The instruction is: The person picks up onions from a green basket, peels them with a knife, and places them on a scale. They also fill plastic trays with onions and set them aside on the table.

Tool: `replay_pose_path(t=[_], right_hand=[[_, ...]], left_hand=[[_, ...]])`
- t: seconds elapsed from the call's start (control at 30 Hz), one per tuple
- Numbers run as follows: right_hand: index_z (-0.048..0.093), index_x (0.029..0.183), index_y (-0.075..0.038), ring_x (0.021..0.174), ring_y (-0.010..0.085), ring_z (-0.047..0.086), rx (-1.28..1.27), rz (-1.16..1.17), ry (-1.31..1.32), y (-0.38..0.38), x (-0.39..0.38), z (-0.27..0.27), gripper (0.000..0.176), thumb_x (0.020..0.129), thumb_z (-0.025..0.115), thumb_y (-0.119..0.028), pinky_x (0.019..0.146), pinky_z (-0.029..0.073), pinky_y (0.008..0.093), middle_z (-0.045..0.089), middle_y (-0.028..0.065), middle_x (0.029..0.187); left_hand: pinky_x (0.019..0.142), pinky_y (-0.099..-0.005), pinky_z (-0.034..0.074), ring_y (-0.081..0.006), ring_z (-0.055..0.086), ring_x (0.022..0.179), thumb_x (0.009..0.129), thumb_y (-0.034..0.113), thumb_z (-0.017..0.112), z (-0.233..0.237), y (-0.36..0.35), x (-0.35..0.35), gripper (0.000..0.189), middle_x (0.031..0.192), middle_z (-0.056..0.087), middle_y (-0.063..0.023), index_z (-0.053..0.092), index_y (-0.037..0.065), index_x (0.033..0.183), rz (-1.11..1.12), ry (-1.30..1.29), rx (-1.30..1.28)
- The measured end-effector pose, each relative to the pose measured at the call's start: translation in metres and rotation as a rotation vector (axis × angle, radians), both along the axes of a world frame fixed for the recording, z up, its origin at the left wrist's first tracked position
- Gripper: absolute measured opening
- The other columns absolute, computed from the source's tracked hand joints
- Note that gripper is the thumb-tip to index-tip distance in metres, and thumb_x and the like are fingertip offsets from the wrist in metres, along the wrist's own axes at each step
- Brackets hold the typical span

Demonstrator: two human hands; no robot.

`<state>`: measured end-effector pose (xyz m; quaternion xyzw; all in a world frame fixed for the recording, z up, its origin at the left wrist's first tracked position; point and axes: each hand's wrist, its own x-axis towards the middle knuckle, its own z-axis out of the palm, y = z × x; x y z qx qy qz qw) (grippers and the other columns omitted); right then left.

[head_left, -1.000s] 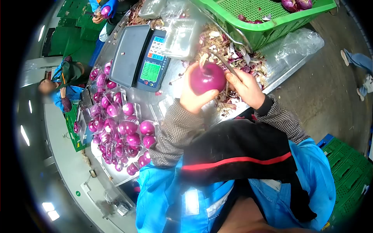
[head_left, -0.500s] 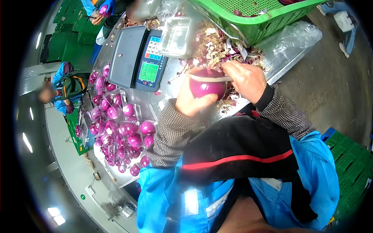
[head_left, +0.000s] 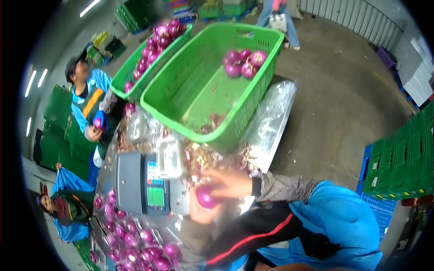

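Packing hall with a concrete floor. A steel worktop (head_left: pixel 181 216) is carrying a weighing scale (head_left: pixel 144 185), a clear plastic tray (head_left: pixel 171 156) and a litter of onion skins (head_left: pixel 203 159). A green basket (head_left: pixel 203 86) is sitting at the far end, with a few red onions (head_left: pixel 242 63) lying in its far corner. Packed onions (head_left: pixel 135 244) are piling up at the near left.

The person is holding one red onion (head_left: pixel 205 197) above the worktop, just right of the scale. The left hand (head_left: pixel 199 216) is cupping it from below, its grip closed around the bulb. The right hand (head_left: pixel 228 183) is lying over the top of the onion and touching it. The frame is motion-blurred, so I cannot tell whether this grip is closed on a tool or only pressing on the skin.

Judgement: the step in hand is cleaning or trimming this single onion, and it is under way rather than finished, since both hands are engaged on it. The next move is calling for a steady left grip while the right hand is working the outer layer loose. A free spot among the packed onions or in the tray is needed for setting the onion down.

At the far left a co-worker in a blue jacket (head_left: pixel 88 97) is handling another onion (head_left: pixel 97 123).
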<state>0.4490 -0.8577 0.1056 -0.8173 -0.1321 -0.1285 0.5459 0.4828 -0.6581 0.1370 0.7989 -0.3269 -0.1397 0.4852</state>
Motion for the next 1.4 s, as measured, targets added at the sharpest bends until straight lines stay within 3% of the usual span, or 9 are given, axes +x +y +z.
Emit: replay_pose_path(t=[0.03,0.17,0.4,0.5,0.6,0.77,0.93,1.17,1.4], right_hand=[[0.049,0.134,-0.014,0.084,0.0329,0.067,-0.030,0.001,-0.063,0.001,0.001,0.001,0.057,0.088,0.065,-0.044,0.073,0.054,0.0425,0.065,0.0160,0.101],[0.058,0.105,-0.010,0.086,0.0314,0.067,-0.070,0.048,0.060,0.004,-0.002,0.003,0.032,0.091,0.062,-0.039,0.073,0.052,0.0411,0.065,0.0115,0.098],[0.058,0.094,-0.011,0.066,0.0322,0.064,-0.115,0.088,-0.002,0.021,-0.019,-0.005,0.023,0.091,0.061,-0.034,0.062,0.050,0.0422,0.063,0.0122,0.074],[0.060,0.097,-0.009,0.064,0.0270,0.063,-0.014,0.173,0.073,0.026,-0.032,-0.002,0.024,0.091,0.063,-0.032,0.060,0.048,0.0379,0.062,0.0115,0.074],[0.055,0.112,-0.005,0.074,0.0141,0.061,0.194,-0.018,0.245,0.015,-0.021,0.002,0.035,0.093,0.064,-0.033,0.065,0.047,0.0332,0.062,0.0078,0.078],[0.048,0.133,0.000,0.103,0.0213,0.060,0.326,0.172,0.534,0.017,-0.018,-0.001,0.055,0.096,0.060,-0.038,0.088,0.048,0.0354,0.063,0.0164,0.114],[0.050,0.132,0.003,0.112,0.0240,0.058,0.273,0.156,0.596,0.031,-0.028,-0.026,0.054,0.094,0.063,-0.033,0.096,0.047,0.0365,0.061,0.0183,0.120],[0.055,0.124,-0.002,0.081,0.0120,0.061,0.190,0.244,0.771,0.035,-0.024,-0.024,0.033,0.097,0.057,-0.020,0.072,0.051,0.0271,0.066,0.0040,0.094],[0.058,0.120,-0.001,0.079,0.0159,0.062,-0.045,0.306,0.659,0.034,-0.025,-0.046,0.035,0.092,0.062,-0.022,0.073,0.049,0.0304,0.066,0.0122,0.090]], left_hand=[[0.087,-0.0325,0.050,-0.0206,0.059,0.101,0.061,0.018,0.087,-0.001,-0.002,-0.002,0.082,0.112,0.057,-0.0156,0.041,-0.001,0.126,0.034,-0.163,0.064],[0.081,-0.0318,0.052,-0.0184,0.061,0.091,0.060,0.018,0.088,-0.006,-0.003,-0.010,0.074,0.103,0.059,-0.0130,0.045,0.000,0.116,0.079,0.155,-0.168],[0.087,-0.0369,0.050,-0.0250,0.060,0.098,0.056,0.023,0.089,0.004,0.000,-0.019,0.085,0.110,0.057,-0.0160,0.045,-0.003,0.124,0.250,0.001,-0.084],[0.090,-0.0363,0.050,-0.0242,0.060,0.101,0.056,0.023,0.089,-0.007,0.015,-0.008,0.086,0.113,0.056,-0.0162,0.043,-0.002,0.126,0.251,-0.030,0.005],[0.091,-0.0344,0.051,-0.0213,0.059,0.105,0.062,0.016,0.088,-0.004,0.018,-0.014,0.085,0.117,0.056,-0.0139,0.038,0.001,0.130,0.222,0.287,-0.175],[0.099,-0.0358,0.048,-0.0223,0.054,0.117,0.068,0.011,0.085,-0.020,0.015,-0.019,0.086,0.128,0.051,-0.0144,0.033,0.002,0.136,0.076,0.444,-0.335],[0.090,-0.0422,0.048,-0.0376,0.058,0.102,0.060,0.018,0.087,-0.021,0.013,-0.040,0.086,0.114,0.057,-0.0216,0.045,-0.002,0.133,0.158,-0.247,-0.084],[0.091,-0.0383,0.049,-0.0333,0.059,0.102,0.066,0.021,0.080,-0.027,0.085,-0.051,0.069,0.111,0.054,-0.0185,0.050,0.003,0.125,0.470,-0.048,0.130],[0.091,-0.0444,0.048,-0.0367,0.060,0.103,0.064,0.037,0.080,-0.064,0.185,-0.052,0.077,0.111,0.061,-0.0215,0.052,0.002,0.127,0.869,-0.133,0.614]])
